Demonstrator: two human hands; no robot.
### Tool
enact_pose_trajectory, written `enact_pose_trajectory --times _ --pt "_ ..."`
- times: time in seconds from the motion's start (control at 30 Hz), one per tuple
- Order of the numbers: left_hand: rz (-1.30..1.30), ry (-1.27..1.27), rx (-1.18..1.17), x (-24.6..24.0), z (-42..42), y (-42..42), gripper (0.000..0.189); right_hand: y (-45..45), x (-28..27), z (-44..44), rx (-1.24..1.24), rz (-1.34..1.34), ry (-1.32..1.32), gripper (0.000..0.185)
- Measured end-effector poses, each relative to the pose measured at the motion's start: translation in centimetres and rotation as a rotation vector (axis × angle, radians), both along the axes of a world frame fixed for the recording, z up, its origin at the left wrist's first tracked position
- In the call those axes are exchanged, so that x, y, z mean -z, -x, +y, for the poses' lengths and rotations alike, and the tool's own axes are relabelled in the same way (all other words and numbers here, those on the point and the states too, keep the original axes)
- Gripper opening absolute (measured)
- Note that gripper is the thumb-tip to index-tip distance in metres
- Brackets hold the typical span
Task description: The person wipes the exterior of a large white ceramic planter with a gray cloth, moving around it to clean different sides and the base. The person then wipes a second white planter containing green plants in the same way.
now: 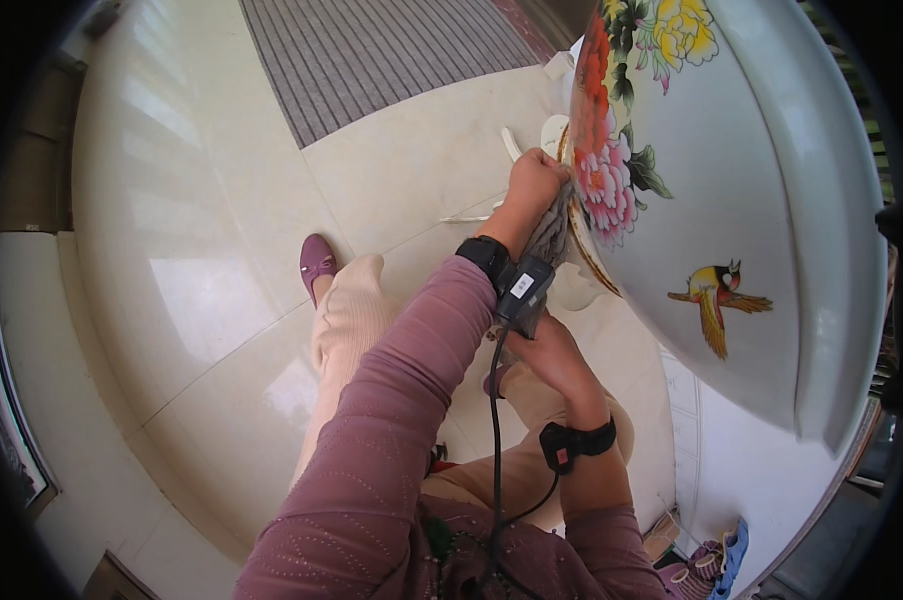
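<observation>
A large white porcelain pot [710,187], painted with peonies and a bird, rises at the right. It rests over a cream stand [594,259] with a worn, gold-brown rim. My left hand [539,180] pinches a crumpled grey cloth [550,229] against this rim, just under the pink flower. Lower down, my right hand [547,346] has the cloth's other end at its fingers, which are partly hidden by the cloth and my left wrist's device. Curved pale legs [510,142] of the stand show beyond my left hand.
A grey ribbed mat [391,60] lies on the glossy cream tile floor [219,300]. Black cables [495,427] hang from the wrist devices [525,289] across my lap. At lower right, shoes and a blue item [733,551] sit beside a white cabinet [751,457].
</observation>
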State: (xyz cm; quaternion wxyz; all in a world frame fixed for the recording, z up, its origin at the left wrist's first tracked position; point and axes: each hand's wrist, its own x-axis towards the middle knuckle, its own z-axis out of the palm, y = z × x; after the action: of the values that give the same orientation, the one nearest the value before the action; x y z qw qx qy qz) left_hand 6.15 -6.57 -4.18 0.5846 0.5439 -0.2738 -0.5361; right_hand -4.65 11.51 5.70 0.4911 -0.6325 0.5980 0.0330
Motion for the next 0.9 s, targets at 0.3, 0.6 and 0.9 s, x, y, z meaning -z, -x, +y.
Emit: enact_pose_trajectory --times 0.3,0.6,0.9 --pt "-0.219 -0.079 0.241 -1.6 5.4 2.5 0.017 1.3 3.7 1.2 -0.216 0.095 0.079 0.025" --pt "0.207 0.006 -0.026 -2.4 3.6 0.5 0.014 1.0 1.4 1.5 0.0 -0.094 0.064 0.027" --pt "0.031 -0.06 -0.21 -1.8 7.2 5.5 0.02 3.8 2.9 3.6 -0.236 0.278 0.185 0.026"
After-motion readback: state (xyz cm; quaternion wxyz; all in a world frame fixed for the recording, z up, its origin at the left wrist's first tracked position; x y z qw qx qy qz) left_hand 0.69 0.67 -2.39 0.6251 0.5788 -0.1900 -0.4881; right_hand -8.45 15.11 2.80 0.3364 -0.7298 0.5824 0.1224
